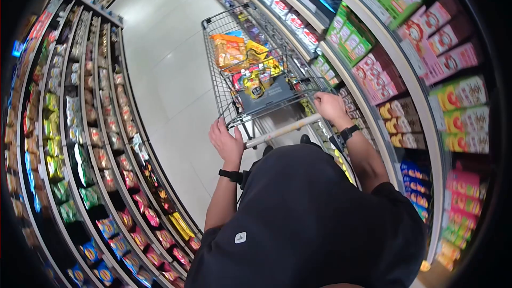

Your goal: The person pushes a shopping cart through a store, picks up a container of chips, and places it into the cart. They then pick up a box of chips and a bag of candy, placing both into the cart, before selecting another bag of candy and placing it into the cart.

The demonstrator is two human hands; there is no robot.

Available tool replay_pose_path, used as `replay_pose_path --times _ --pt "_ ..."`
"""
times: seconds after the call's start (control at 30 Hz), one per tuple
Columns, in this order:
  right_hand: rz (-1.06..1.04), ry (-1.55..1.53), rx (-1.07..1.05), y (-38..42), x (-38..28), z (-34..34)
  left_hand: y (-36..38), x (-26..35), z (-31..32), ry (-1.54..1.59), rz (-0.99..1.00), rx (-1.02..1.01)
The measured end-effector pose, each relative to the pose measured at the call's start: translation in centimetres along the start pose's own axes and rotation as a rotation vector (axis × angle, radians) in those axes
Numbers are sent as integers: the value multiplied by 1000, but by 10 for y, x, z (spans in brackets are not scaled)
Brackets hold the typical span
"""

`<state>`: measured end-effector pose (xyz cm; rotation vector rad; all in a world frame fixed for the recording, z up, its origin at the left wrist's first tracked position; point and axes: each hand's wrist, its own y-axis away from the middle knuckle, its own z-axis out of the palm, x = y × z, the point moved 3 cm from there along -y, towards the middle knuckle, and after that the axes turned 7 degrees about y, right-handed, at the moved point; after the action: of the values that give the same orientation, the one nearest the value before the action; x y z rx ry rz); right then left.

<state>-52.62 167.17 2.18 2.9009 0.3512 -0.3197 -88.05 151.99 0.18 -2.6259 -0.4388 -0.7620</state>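
A wire shopping cart (213,82) stands in front of me, with its pale handle bar (285,130) crossing close to my body. My left hand (226,140) rests at the left end of the bar by the cart's rear corner, its fingers stretched out and the thumb apart. At the right end, my right hand (329,108) has its fingers curled over the cart's frame. Inside the cart lie an orange snack bag (230,52), a yellow packet (256,52) and a yellow-and-black pouch (253,86). A dark grey panel (269,95) faces me at the basket's rear.
Shelves of bagged snacks (104,138) curve along the left. On the right, close to the cart and my right arm, shelves hold green boxes (349,34), pink boxes (376,74) and blue packs (416,184). A pale tiled floor (165,37) runs ahead between them.
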Motion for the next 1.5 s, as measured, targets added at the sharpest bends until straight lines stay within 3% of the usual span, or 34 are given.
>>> replay_pose_path --times 0.1,0.33,0.4,0.43,0.6,0.67,1.23,1.5 --pt "58 56 -129 -11 -1 -6 -5 1 4 -182 -164 92" --pt "-48 -9 -82 -36 -1 4 -24 -3 15 -351 -360 62" --pt "-57 -45 -70 -44 -4 6 -35 -9 19 -246 -522 -142" --pt "-44 -34 -91 -50 -4 9 -37 -13 22 -289 -455 -100" --pt "-59 -55 -41 -78 -7 16 -58 -24 33 -309 -485 -112" --pt "-60 -45 -51 -90 -10 20 -71 -17 27 -280 -571 -192" --pt "-36 28 -207 -205 -43 21 -165 -39 47 -304 -665 -50" --pt "-45 125 -221 -281 -71 21 -232 -63 59 -368 -598 -54"
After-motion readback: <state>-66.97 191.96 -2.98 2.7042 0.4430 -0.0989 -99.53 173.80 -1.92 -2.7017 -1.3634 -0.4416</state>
